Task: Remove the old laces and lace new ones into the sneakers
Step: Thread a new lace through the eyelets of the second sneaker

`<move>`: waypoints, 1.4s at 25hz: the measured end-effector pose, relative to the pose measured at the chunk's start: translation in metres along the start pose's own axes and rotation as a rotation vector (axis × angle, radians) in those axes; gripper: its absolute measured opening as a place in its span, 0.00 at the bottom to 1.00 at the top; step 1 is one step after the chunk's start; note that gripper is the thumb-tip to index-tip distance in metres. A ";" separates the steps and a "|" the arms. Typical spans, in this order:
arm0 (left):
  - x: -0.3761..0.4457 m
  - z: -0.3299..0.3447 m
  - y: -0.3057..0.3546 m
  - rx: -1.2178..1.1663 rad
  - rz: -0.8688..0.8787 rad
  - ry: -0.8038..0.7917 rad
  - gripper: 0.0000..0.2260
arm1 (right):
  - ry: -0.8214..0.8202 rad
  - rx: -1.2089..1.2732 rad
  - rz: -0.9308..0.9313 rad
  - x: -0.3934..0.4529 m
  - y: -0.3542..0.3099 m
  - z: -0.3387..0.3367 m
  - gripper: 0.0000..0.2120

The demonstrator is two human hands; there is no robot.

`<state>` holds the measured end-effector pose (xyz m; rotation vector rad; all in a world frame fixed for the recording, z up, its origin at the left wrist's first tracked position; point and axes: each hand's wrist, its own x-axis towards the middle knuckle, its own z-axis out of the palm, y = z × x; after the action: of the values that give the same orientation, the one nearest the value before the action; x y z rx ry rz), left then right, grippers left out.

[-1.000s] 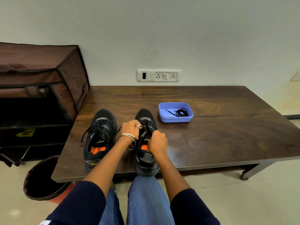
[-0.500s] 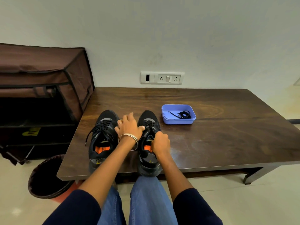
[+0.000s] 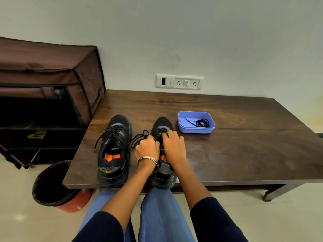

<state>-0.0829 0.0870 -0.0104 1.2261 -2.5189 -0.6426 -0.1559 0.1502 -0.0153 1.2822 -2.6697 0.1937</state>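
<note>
Two black sneakers with orange insoles stand side by side at the front edge of the table. The left sneaker (image 3: 114,151) has its black lace loose and hanging over the sides. Over the right sneaker (image 3: 162,126) both my hands work on its lace. My left hand (image 3: 146,149), with a metal bangle on the wrist, grips a loop of the old black lace (image 3: 139,137) pulled out to the left. On the lacing near the shoe's toe, my right hand (image 3: 173,145) pinches the lace with its fingertips. A coiled black lace (image 3: 201,123) lies in a purple tray (image 3: 195,131).
The dark wooden table (image 3: 244,151) runs off to the right. A brown fabric shoe rack (image 3: 49,95) stands at the left, a bin with a dark liner (image 3: 52,187) below the table's left corner. A wall socket plate (image 3: 180,82) is behind. My jeans-clad knees (image 3: 157,215) are under the front edge.
My left hand closed and drew a loop of lace out to the left of the right sneaker. My right hand moved forward from the shoe's tongue to the lacing near the toe.
</note>
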 end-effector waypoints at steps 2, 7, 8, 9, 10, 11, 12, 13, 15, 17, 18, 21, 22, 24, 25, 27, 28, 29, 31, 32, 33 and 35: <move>0.001 0.001 -0.002 -0.024 0.003 -0.002 0.14 | 0.048 -0.058 -0.055 0.006 -0.002 -0.001 0.10; 0.004 0.014 -0.010 -0.176 -0.054 0.023 0.14 | 0.050 0.046 0.068 0.020 -0.005 -0.003 0.09; 0.004 0.017 -0.010 -0.188 -0.057 0.032 0.14 | 0.070 0.151 0.207 0.018 -0.004 -0.001 0.09; 0.004 0.020 -0.010 -0.185 -0.056 0.036 0.14 | 0.110 0.337 0.411 0.016 -0.001 0.000 0.09; 0.004 0.021 -0.009 -0.173 -0.053 0.037 0.14 | 0.161 0.627 0.650 0.015 0.004 -0.001 0.09; 0.004 0.022 -0.009 -0.161 -0.051 0.036 0.14 | 0.203 0.991 0.868 0.013 0.009 -0.003 0.08; 0.004 0.022 -0.009 -0.150 -0.049 0.034 0.14 | 0.228 1.316 1.042 0.012 0.014 -0.003 0.10; 0.004 0.023 -0.008 -0.143 -0.047 0.033 0.14 | 0.230 1.512 1.125 0.011 0.018 -0.004 0.10; 0.004 0.023 -0.008 -0.139 -0.056 0.030 0.15 | 0.184 1.457 1.079 0.012 0.019 -0.010 0.09; 0.005 0.024 -0.008 -0.137 -0.055 0.024 0.15 | 0.160 1.067 0.797 0.015 0.017 -0.016 0.13; 0.005 0.023 -0.008 -0.133 -0.050 0.019 0.14 | 0.143 0.852 0.608 0.015 0.014 -0.019 0.16; 0.005 0.023 -0.011 -0.110 -0.042 0.007 0.14 | -0.063 0.319 0.217 0.017 -0.005 -0.027 0.14; 0.004 0.023 -0.012 -0.110 -0.041 0.003 0.14 | -0.088 0.201 0.169 0.017 -0.009 -0.023 0.12; 0.004 0.023 -0.011 -0.114 -0.032 0.008 0.14 | -0.050 0.070 0.146 0.017 -0.010 -0.017 0.10; 0.004 0.023 -0.010 -0.109 -0.030 0.014 0.14 | -0.013 0.075 0.155 0.018 -0.008 -0.015 0.09; 0.005 0.022 -0.009 -0.091 -0.034 0.017 0.14 | 0.079 0.298 0.210 0.015 -0.007 -0.011 0.10; 0.004 0.023 -0.008 -0.083 -0.036 0.016 0.14 | 0.144 0.461 0.247 0.011 -0.007 -0.010 0.13; 0.003 0.023 -0.008 -0.080 -0.039 0.020 0.14 | 0.228 0.625 0.288 0.004 -0.007 -0.010 0.16; 0.003 0.024 -0.008 -0.084 -0.041 0.030 0.14 | 0.508 0.955 0.421 -0.009 -0.003 -0.007 0.21; 0.003 0.023 -0.008 -0.088 -0.042 0.029 0.15 | 0.636 1.133 0.521 -0.015 0.000 -0.006 0.21; 0.003 0.023 -0.009 -0.089 -0.045 0.026 0.15 | 0.718 1.281 0.631 -0.017 0.003 -0.007 0.20; 0.001 0.023 -0.009 -0.078 -0.046 0.031 0.15 | 0.702 1.305 0.797 -0.018 0.007 -0.008 0.18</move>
<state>-0.0873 0.0873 -0.0347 1.2596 -2.4231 -0.7206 -0.1496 0.1696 -0.0112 0.0016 -2.0668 2.1907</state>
